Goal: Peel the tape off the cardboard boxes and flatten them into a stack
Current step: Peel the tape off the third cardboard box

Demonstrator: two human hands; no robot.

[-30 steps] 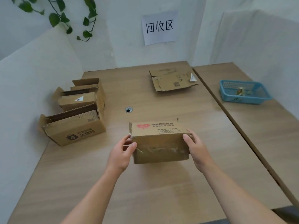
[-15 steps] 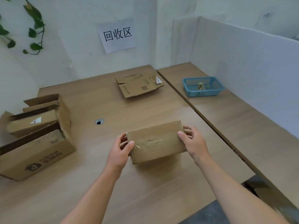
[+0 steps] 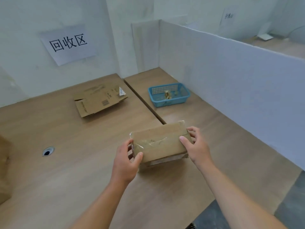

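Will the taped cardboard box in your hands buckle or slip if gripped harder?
Probably light: the small brown cardboard box is held by its ends between left hand and right hand. Likely stiff while the clear tape spans its top. That glossy, wrinkled tape may feel slick.

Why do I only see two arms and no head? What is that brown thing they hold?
The camera sits on a person's head and looks down, so you see only their arms. There is no robot here. The left hand and the right hand each grip one end of a small cardboard box. Clear tape is stuck across its top. On the wooden table, further back, lies a flattened box. A blue basket stands to the right, with something small inside. A paper sign hangs on the wall.
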